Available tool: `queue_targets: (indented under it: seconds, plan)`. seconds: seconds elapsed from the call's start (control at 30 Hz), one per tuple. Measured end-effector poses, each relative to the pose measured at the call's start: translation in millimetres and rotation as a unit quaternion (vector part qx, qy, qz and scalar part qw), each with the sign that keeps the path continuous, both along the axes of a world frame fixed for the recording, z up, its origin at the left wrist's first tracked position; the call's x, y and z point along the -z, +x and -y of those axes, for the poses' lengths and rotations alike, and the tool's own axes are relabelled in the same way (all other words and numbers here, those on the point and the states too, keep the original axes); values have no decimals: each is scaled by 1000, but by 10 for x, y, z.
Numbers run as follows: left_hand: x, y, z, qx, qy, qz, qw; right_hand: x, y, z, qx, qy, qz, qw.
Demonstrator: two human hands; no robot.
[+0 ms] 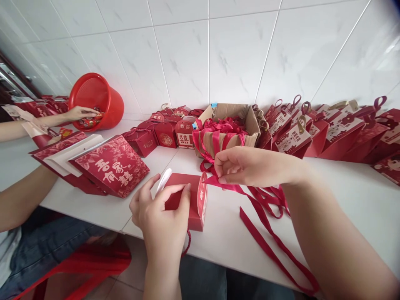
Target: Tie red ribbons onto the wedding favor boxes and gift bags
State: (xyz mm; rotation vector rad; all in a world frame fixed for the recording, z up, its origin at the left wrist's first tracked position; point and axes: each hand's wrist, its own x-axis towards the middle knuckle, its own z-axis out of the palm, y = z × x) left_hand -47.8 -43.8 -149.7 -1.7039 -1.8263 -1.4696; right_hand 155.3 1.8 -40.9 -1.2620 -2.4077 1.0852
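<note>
A small red gift box (196,212) with rounded end flaps and white lettering sits near the table's front edge. My left hand (162,208) is closed at its left side and top, thumb and forefinger close together; what lies right between the fingertips is hidden. A dark red twisted cord (188,243) hangs below that hand. Just right of the box, my right hand (240,166) pinches a red ribbon (214,181), whose pointed end touches the box's right flap. More of the ribbon's length (271,233) trails in loops over the white tabletop.
Behind the box, a cardboard carton (254,129) overflows with red ribbon. Finished-looking red boxes (165,133) stand along the wall, with handled ones (293,133) at right. At left, a co-worker's hand (81,113) reaches into a red bucket (117,104), behind red paper bags (115,166).
</note>
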Motion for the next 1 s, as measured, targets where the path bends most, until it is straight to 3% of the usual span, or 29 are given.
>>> queue_targets:
  seconds: [0.37,0.63,1.0]
  plan:
    - [-8,-7,1,16,-3,-3,1000,26,-142,35,-2,13,-27,1000]
    - [-2,-21,1,25,2,-13,1000,55,-138,41,-5,-39,-35,999]
    - [-31,-8,24,45,-13,12,999,77,-226,71,-2,-22,-51,998]
